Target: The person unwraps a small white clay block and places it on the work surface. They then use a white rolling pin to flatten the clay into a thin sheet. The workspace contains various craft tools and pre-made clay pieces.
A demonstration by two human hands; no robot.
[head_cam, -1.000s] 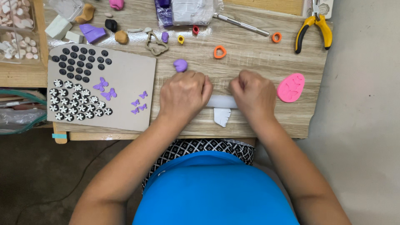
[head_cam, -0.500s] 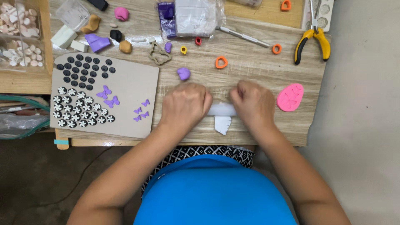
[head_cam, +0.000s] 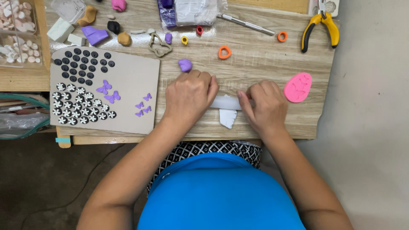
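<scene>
Since before: our hands sit a little farther apart along the white roller [head_cam: 226,102].
Long axis: the roller lies left to right on the counter [head_cam: 264,59].
Left hand [head_cam: 189,96]: grip closed over its left end.
Right hand [head_cam: 264,106]: fingers pinch its right end.
Below: a white clay piece [head_cam: 227,118].
</scene>
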